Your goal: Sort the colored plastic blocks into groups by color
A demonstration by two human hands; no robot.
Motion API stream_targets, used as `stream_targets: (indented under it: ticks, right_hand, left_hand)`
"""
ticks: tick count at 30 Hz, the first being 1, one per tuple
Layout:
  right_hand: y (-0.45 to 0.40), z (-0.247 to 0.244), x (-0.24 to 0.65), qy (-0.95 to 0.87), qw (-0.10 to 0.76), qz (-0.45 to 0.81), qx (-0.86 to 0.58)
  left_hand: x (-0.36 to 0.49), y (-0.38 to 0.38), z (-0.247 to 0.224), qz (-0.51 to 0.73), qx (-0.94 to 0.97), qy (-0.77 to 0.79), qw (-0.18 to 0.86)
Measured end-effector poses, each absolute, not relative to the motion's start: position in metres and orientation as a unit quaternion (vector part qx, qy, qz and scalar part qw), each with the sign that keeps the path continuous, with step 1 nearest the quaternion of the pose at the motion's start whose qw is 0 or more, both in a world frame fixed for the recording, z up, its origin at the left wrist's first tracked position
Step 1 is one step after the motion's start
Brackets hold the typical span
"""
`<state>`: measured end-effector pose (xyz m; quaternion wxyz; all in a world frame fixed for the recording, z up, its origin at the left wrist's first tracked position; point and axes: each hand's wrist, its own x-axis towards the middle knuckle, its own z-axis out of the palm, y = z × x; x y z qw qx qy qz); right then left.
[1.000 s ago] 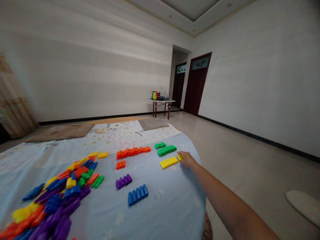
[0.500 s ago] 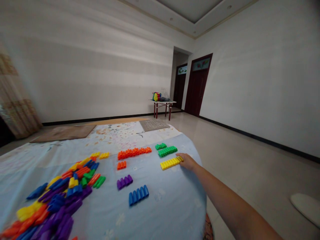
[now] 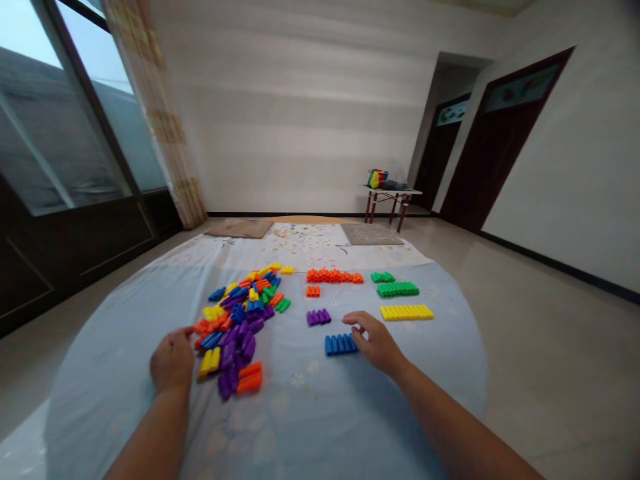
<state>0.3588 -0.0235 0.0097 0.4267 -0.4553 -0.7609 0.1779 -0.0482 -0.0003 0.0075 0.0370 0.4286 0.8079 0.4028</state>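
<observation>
My left hand (image 3: 173, 360) is at the left edge of a mixed pile of plastic tube pieces (image 3: 237, 340), its fingers curled and their tips against orange tube pieces (image 3: 213, 323). What lies between those fingers is hidden. Over the right end of a row of blue tube pieces (image 3: 340, 345) hovers my right hand (image 3: 373, 343), thumb and fingers apart, holding nothing visible. Near it are a purple row (image 3: 319, 317) and a yellow row (image 3: 407, 313). Farther back lie green rows (image 3: 397, 289), a long orange row (image 3: 334, 276) and a short orange row (image 3: 313, 291).
A light blue cloth (image 3: 310, 427) covers the rounded table. Two flat mats, one brown (image 3: 240, 229) and one grey (image 3: 373, 234), lie at its far side. Beyond stands a small table (image 3: 393, 192) with a colourful bag (image 3: 376, 178) on it, near dark doors.
The view has turned left. My right hand has let go of the yellow row and come back over the blue row. My left hand has come into view at the pile.
</observation>
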Motion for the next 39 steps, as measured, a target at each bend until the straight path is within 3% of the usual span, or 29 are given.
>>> stream_targets:
  ticks: [9, 15, 22, 25, 31, 39]
  right_hand:
    - [-0.038, 0.018, 0.228, -0.867, 0.305, 0.211, -0.332]
    - [-0.044, 0.015, 0.192, -0.906, 0.202, 0.173, -0.33]
    - [-0.037, 0.019, 0.219, -0.856, 0.182, 0.137, -0.464]
    - [-0.031, 0.013, 0.229, -0.829, 0.219, 0.109, -0.503]
    - [-0.025, 0.008, 0.238, -0.845, 0.312, 0.132, -0.414]
    - [-0.016, 0.02, 0.234, -0.908, 0.163, 0.138, -0.36]
  left_hand:
    - [-0.042, -0.002, 0.005, 0.43, 0.414, 0.8, 0.07]
    - [-0.041, -0.003, 0.005, 0.436, 0.41, 0.798, 0.072]
    - [-0.043, -0.002, 0.002, 0.437, 0.411, 0.796, 0.076]
    - [-0.045, 0.0, 0.001, 0.43, 0.41, 0.8, 0.079]
    - [-0.048, 0.0, -0.001, 0.422, 0.415, 0.802, 0.08]
    - [-0.053, 0.003, 0.0, 0.414, 0.419, 0.804, 0.086]
